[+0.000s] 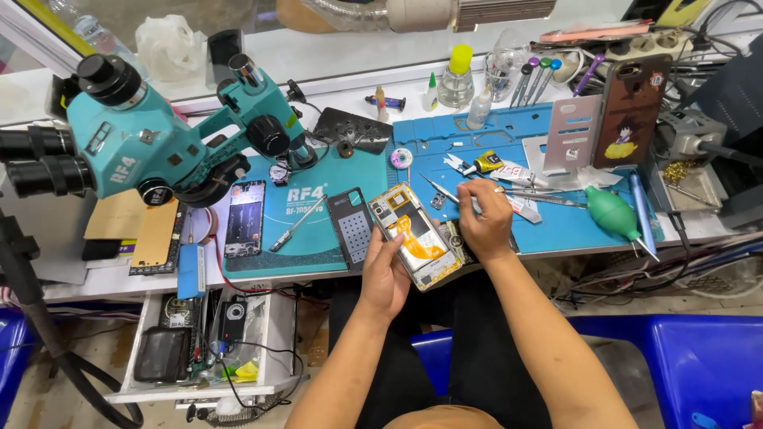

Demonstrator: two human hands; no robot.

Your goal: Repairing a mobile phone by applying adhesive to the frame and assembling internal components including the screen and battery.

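head view: the left hand [387, 274] is gripping the lower left edge of an opened phone [415, 236], fingers curled round its side, holding it tilted over the front edge of the workbench [95, 280]. the phone is lying back-off, showing a pale battery and an orange ribbon strip across its middle; smaller parts inside are too fine to make out. the right hand [485, 222] is resting at the phone's right edge, fingers closed narrowly; a thin metal tool [442, 191] is showing just beside its fingertips, but whether the fingers are pinching it cannot be told. just left of the phone a dark back cover [350, 226] is lying on a teal mat [318, 238], and further left a second phone [245, 217] is lying screen-up under a teal microscope [143, 143], whose eyepieces are being cut off by the left border. on the blue mat [572, 222] to the right a green air blower [612, 213] is lying near the hand, with a phone case [632, 111] propped behind it. an open drawer [270, 349] below the bench is holding cables and small gear, hard to tell apart. the person's forearms are running off the bottom edge.
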